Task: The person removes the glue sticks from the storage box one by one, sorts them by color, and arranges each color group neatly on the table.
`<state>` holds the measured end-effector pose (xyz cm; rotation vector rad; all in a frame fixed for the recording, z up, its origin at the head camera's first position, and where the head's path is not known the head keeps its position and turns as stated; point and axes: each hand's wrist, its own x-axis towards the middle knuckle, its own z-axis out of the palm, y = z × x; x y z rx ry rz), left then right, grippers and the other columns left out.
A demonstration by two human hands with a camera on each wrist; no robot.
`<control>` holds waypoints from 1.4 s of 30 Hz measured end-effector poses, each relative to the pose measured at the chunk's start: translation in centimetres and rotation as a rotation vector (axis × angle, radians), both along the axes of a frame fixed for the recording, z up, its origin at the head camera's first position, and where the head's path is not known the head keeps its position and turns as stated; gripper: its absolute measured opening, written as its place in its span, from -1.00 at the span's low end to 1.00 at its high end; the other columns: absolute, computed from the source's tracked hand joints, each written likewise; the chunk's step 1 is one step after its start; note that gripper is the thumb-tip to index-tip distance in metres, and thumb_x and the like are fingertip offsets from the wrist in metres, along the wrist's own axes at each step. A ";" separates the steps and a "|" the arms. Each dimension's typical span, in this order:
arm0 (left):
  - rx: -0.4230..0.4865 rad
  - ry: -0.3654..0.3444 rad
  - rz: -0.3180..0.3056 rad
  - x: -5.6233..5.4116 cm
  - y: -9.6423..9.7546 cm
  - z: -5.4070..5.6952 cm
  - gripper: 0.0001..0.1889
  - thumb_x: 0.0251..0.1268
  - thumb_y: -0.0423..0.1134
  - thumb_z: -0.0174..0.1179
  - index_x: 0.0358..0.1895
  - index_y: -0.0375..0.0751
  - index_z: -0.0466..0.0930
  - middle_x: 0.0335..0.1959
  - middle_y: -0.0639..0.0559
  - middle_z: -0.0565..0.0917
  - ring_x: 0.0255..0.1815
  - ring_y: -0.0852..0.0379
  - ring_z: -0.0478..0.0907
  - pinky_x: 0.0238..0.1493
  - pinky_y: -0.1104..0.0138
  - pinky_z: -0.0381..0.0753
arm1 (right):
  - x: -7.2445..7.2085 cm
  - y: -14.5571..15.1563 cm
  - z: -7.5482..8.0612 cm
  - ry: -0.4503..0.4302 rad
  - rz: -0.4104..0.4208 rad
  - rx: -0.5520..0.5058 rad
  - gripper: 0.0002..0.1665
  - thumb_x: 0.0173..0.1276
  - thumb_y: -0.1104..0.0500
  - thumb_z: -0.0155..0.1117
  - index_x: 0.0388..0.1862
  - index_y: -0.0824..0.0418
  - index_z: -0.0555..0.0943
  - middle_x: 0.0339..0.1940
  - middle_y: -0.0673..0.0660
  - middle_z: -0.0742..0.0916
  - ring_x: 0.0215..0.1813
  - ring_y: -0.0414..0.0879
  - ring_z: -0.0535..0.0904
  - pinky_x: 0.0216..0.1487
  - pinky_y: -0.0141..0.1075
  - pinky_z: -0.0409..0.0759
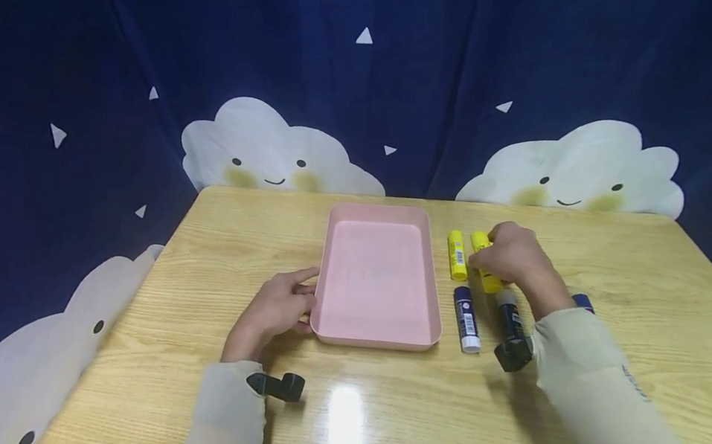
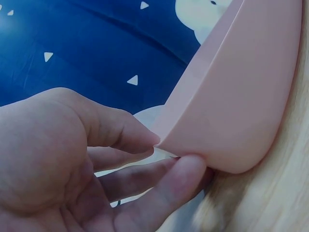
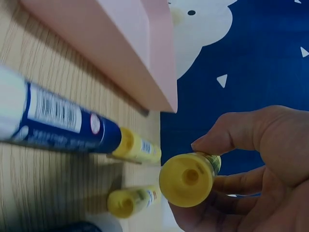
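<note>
In the head view, my right hand (image 1: 513, 258) pinches a yellow glue stick (image 3: 186, 180) between thumb and fingers, its hollow round end toward the right wrist camera. Another yellow glue stick (image 1: 480, 240) lies just behind that hand, and one more yellow glue stick (image 1: 457, 256) lies to its left. My left hand (image 1: 278, 303) is at the pink tray (image 1: 374, 344). In the left wrist view its fingertips touch the outside of the tray near a rim corner, fingers relaxed. The tray's flat floor shows bare.
Nearer me lie a dark blue glue stick (image 1: 467, 319) with a white end and a second dark one (image 1: 509, 313) under the right wrist. A third blue one (image 1: 583, 302) is mostly hidden by the right sleeve. A dark blue cloud-print curtain (image 1: 416, 72) hangs behind the wooden table (image 1: 174, 318).
</note>
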<state>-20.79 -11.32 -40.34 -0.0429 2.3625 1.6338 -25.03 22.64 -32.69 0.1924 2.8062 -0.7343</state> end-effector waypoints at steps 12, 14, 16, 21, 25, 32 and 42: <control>-0.002 0.002 -0.006 -0.2 0.1 -0.1 -0.36 0.30 -0.45 0.09 0.48 -0.13 0.35 0.20 -0.23 0.60 -0.17 -0.03 0.68 -0.37 0.20 0.76 | -0.6 3.7 -0.4 0.000 -0.014 0.015 -0.13 0.32 0.07 0.29 0.36 0.67 0.26 0.07 0.52 0.52 -0.15 0.18 0.55 -0.30 -0.16 0.66; 0.005 0.003 -0.011 -0.1 0.2 -0.2 -0.36 0.30 -0.46 0.09 0.48 -0.13 0.35 0.20 -0.23 0.60 -0.17 -0.02 0.68 -0.36 0.19 0.77 | -0.7 4.3 -0.4 -0.005 -0.031 0.010 -0.13 0.33 0.08 0.29 0.36 0.68 0.24 0.09 0.54 0.50 -0.14 0.20 0.55 -0.28 -0.15 0.67; 0.010 0.005 -0.017 -0.2 0.2 -0.3 -0.36 0.30 -0.46 0.08 0.48 -0.14 0.35 0.20 -0.24 0.60 -0.17 -0.02 0.67 -0.36 0.19 0.77 | -0.8 5.0 -0.4 0.000 -0.044 0.010 -0.14 0.33 0.10 0.28 0.35 0.69 0.24 0.09 0.56 0.50 -0.13 0.22 0.54 -0.28 -0.14 0.69; 0.012 0.004 -0.020 -0.2 0.3 -0.2 -0.37 0.30 -0.46 0.08 0.48 -0.14 0.36 0.21 -0.24 0.60 -0.16 -0.03 0.67 -0.36 0.18 0.77 | -0.9 7.0 -0.5 0.026 -0.050 0.006 -0.16 0.33 0.12 0.27 0.33 0.72 0.24 0.04 0.56 0.50 -0.21 0.19 0.56 -0.31 -0.10 0.72; 0.008 0.004 -0.020 -0.2 0.4 -0.3 -0.37 0.30 -0.46 0.08 0.47 -0.14 0.36 0.21 -0.24 0.60 -0.16 -0.02 0.67 -0.36 0.19 0.77 | -1.1 8.4 -0.5 0.027 -0.063 0.008 -0.14 0.33 0.12 0.28 0.33 0.74 0.22 0.05 0.59 0.48 -0.18 0.21 0.58 -0.30 -0.08 0.74; -0.002 0.000 -0.014 -0.2 0.3 -0.4 -0.38 0.30 -0.47 0.09 0.46 -0.11 0.39 0.22 -0.23 0.59 -0.15 -0.03 0.66 -0.36 0.20 0.76 | -1.6 10.2 -1.1 -0.017 -0.109 0.009 -0.12 0.37 0.12 0.27 0.35 0.75 0.16 0.13 0.65 0.41 -0.03 0.33 0.54 -0.23 -0.04 0.74; 0.016 0.024 0.003 0.1 -0.3 -0.3 -0.35 0.25 -0.50 0.07 0.46 -0.17 0.38 0.16 -0.24 0.63 -0.17 -0.03 0.67 -0.40 0.18 0.76 | -2.9 11.3 -1.6 -0.038 -0.155 0.004 -0.20 0.39 0.14 0.25 0.32 0.73 0.23 0.12 0.60 0.42 -0.02 0.34 0.48 -0.17 0.02 0.71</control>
